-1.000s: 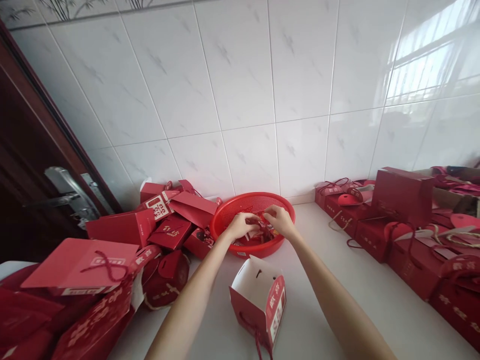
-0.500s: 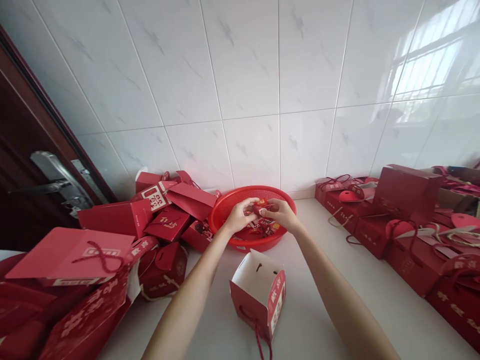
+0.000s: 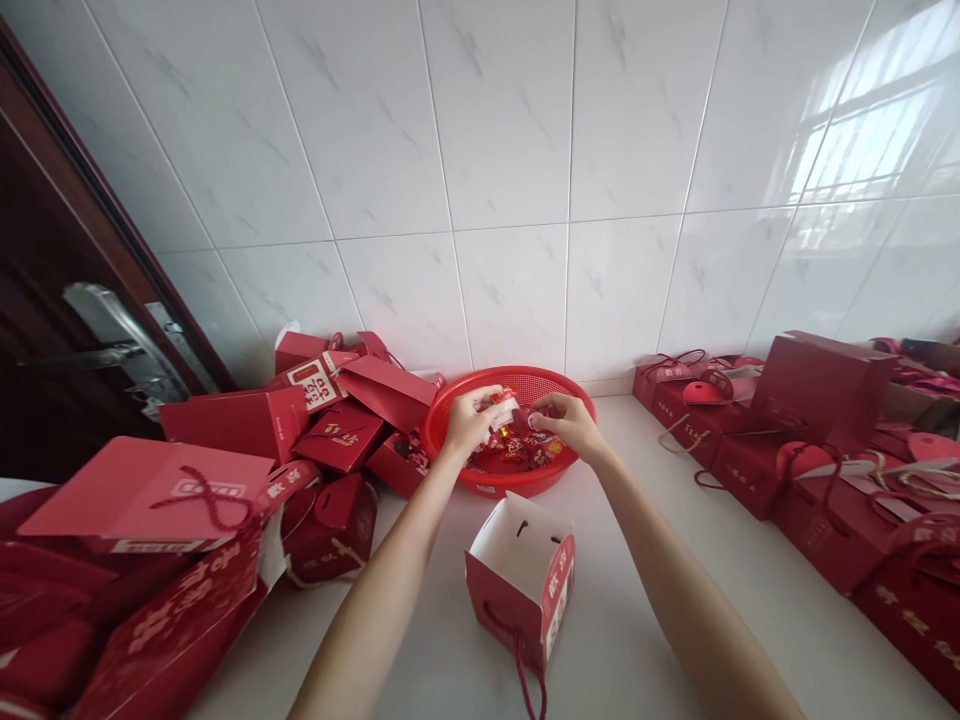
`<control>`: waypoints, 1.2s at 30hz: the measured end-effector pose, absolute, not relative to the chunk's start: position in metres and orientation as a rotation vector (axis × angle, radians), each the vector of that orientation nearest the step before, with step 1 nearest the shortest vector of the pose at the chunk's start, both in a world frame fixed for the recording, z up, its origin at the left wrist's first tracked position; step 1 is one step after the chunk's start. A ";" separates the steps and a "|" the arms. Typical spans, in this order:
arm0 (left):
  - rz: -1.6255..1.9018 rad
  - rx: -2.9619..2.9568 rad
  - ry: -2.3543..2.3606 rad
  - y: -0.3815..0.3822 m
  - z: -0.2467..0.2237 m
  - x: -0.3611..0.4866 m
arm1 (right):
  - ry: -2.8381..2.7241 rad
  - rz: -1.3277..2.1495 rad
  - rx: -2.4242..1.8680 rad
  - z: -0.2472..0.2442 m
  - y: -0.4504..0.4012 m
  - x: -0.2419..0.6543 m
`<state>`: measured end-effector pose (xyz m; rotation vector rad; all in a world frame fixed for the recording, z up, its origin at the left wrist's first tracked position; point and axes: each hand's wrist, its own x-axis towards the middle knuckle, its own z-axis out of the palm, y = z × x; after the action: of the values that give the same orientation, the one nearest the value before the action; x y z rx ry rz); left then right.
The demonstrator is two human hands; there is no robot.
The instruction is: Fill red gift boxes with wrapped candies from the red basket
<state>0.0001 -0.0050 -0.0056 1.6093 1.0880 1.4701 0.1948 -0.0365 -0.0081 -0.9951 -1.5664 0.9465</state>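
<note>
Both hands are over a red plastic basket (image 3: 517, 487) that holds several wrapped candies (image 3: 516, 450). My left hand (image 3: 472, 420) is closed on a red and white wrapped candy (image 3: 504, 408) above the basket's left part. My right hand (image 3: 564, 422) is at the basket's right part, its fingers pinched on a dark red wrapped piece (image 3: 534, 420). In front of the basket, between my forearms, an open red box (image 3: 504, 600) with a white inside stands upright, its red cord hanging toward me.
Red boxes (image 3: 232, 430) lie in a loose pile at the left, beside a dark door (image 3: 45, 300) with a metal handle. Rows of red boxes (image 3: 750, 475) with cords stand at the right. A tiled wall (image 3: 510, 290) rises behind.
My hands have moved apart over the basket. A red and white candy now shows in my left hand. The view has shifted slightly.
</note>
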 end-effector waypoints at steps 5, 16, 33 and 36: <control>1.562 1.573 1.048 -0.008 -0.004 -0.001 | -1.814 1.048 -0.938 -0.001 -0.044 0.192; 1.443 1.651 1.062 -0.015 -0.002 0.004 | -1.641 0.807 -1.039 -0.020 -0.027 0.188; 1.271 1.713 1.067 -0.004 -0.008 0.001 | -1.779 0.788 -1.279 -0.011 -0.036 0.184; 1.185 1.803 0.993 -0.005 -0.012 0.001 | -1.791 0.796 -1.233 -0.011 -0.035 0.184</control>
<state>0.0008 -0.0051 -0.0115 1.8031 0.9932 1.1854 0.1842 -0.0353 -0.0114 -1.2335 -1.7909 0.7965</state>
